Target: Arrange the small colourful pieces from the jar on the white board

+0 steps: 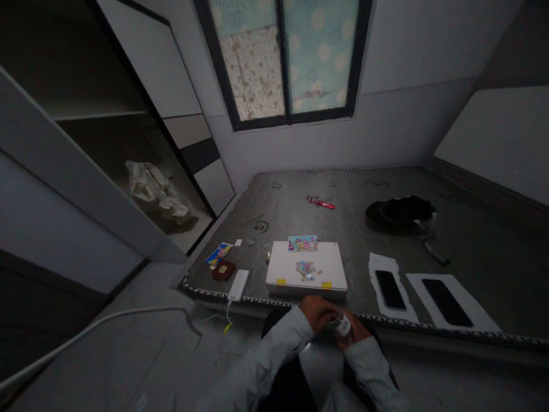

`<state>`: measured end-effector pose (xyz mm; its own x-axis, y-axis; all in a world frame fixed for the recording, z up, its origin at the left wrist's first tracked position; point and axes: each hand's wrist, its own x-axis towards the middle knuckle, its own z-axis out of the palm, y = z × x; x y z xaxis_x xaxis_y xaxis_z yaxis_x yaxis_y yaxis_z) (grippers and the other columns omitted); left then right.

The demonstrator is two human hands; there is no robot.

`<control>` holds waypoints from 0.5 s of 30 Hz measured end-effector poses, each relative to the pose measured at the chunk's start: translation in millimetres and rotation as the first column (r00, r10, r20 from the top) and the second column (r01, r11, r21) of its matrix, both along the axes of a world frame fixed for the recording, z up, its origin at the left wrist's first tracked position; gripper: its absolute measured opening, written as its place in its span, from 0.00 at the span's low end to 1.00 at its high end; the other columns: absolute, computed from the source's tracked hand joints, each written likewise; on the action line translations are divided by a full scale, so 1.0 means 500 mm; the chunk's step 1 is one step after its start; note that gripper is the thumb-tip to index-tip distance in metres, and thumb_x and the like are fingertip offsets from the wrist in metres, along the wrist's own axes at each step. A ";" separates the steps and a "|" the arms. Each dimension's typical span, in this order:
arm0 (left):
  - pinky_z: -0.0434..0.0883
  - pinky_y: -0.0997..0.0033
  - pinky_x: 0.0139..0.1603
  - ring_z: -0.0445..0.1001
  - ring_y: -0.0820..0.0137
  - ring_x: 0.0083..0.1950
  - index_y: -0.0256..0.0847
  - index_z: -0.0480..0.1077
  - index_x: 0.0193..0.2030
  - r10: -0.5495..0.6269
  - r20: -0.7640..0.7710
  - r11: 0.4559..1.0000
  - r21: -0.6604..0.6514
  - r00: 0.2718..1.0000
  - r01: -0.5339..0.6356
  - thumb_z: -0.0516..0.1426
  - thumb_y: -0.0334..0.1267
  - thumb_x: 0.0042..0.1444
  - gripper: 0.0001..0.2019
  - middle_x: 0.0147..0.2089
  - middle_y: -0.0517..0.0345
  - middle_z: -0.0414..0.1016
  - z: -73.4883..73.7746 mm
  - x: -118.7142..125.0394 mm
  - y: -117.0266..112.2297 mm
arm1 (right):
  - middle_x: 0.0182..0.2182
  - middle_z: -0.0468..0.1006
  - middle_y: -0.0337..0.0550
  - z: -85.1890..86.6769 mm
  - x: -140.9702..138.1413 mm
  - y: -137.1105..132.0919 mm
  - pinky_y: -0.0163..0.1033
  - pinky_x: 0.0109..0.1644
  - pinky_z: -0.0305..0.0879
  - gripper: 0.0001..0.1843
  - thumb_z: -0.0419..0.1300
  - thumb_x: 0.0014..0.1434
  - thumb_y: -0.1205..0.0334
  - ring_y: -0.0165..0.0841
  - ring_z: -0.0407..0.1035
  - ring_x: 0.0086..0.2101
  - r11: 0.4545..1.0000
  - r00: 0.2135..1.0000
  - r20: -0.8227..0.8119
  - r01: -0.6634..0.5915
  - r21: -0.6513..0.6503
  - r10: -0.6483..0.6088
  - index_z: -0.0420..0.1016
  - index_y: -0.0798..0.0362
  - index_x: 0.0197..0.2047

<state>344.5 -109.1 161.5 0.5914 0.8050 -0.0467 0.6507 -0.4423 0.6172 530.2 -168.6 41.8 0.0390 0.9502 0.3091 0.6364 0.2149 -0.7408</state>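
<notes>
Both hands are closed on the jar [343, 325], at 6 o'clock from the board [326, 279], just off the mattress [472, 252] edge. Your left hand [316, 313] wraps it from 10 o'clock and your right hand [357, 333] cups it from 4 o'clock. This looks like lid work, though the blur hides the lid. Brace the body with the right and turn with the left only. Hold it upright over your lap, clear of the pieces [305, 269] at 12 o'clock.

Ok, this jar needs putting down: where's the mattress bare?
Bare for the jar: between white board, red object and black cap, and the far right corner. Crowded along the near edge: charger, board, two phones.
</notes>
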 end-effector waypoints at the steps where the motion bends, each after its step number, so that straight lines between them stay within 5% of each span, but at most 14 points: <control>1: 0.71 0.68 0.58 0.79 0.65 0.51 0.48 0.80 0.52 0.040 0.029 0.999 0.015 0.999 -0.040 0.57 0.39 0.64 0.13 0.49 0.58 0.84 -0.005 -0.004 0.007 | 0.49 0.83 0.51 -0.005 0.006 -0.002 0.45 0.50 0.77 0.29 0.60 0.51 0.51 0.43 0.79 0.47 1.000 1.000 -0.006 0.018 -0.007 -0.018 0.73 0.49 0.56; 4: 0.71 0.66 0.59 0.78 0.65 0.52 0.48 0.80 0.51 0.198 0.037 0.978 0.061 0.980 -0.200 0.57 0.41 0.65 0.12 0.49 0.58 0.84 -0.024 -0.029 0.058 | 0.48 0.84 0.51 -0.028 0.034 -0.005 0.43 0.46 0.78 0.29 0.62 0.47 0.51 0.44 0.80 0.45 0.998 0.999 -0.012 0.050 -0.030 -0.051 0.76 0.49 0.53; 9: 0.72 0.66 0.58 0.79 0.65 0.51 0.43 0.72 0.62 0.357 -0.255 0.933 0.046 0.898 -0.358 0.57 0.38 0.65 0.19 0.55 0.50 0.79 -0.076 -0.085 0.194 | 0.44 0.86 0.50 -0.062 0.080 -0.017 0.43 0.44 0.80 0.30 0.64 0.41 0.55 0.47 0.82 0.42 0.997 1.000 0.020 0.018 -0.078 -0.016 0.78 0.49 0.50; 12: 0.71 0.63 0.59 0.76 0.60 0.58 0.38 0.69 0.63 0.343 -0.364 0.938 0.092 0.866 -0.333 0.58 0.40 0.63 0.22 0.59 0.41 0.74 -0.103 -0.095 0.259 | 0.48 0.84 0.51 -0.065 0.082 -0.033 0.45 0.50 0.79 0.30 0.61 0.46 0.57 0.45 0.80 0.47 0.996 0.998 0.027 0.066 -0.060 -0.064 0.74 0.50 0.55; 15: 0.69 0.62 0.61 0.74 0.58 0.60 0.41 0.69 0.63 0.269 -0.393 0.963 0.082 0.879 -0.257 0.61 0.42 0.60 0.24 0.62 0.42 0.72 -0.117 -0.087 0.304 | 0.50 0.83 0.50 -0.057 0.076 -0.043 0.46 0.53 0.77 0.30 0.59 0.48 0.57 0.44 0.79 0.49 0.995 0.995 0.010 0.096 -0.026 -0.096 0.72 0.49 0.57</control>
<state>301.0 43.0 102.8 0.2942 0.9326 -0.2090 0.9333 -0.2332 0.2731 568.2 -190.0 13.1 0.1280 0.9501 0.2846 0.6595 0.1327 -0.7399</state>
